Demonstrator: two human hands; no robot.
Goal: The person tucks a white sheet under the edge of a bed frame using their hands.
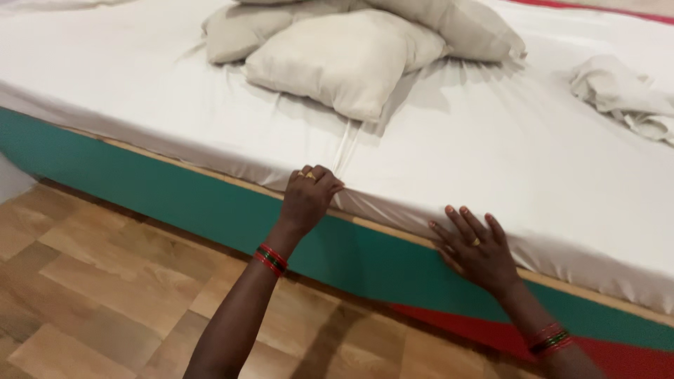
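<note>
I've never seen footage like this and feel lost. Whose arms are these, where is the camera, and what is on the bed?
The single picture comes from a camera worn on a person's head, looking down, so both arms are that person's own. The left hand is closed, pinching the white sheet at the mattress edge. The right hand lies flat with fingers spread against the sheet's hanging side, holding nothing. On the bed lie pale pillows in a heap and a crumpled cloth. Below is a green and red bed base on a wooden floor.

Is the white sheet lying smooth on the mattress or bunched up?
Partly bunched: the white sheet is spread, but creases fan from the left hand gripping its edge. The right hand presses flat.
</note>
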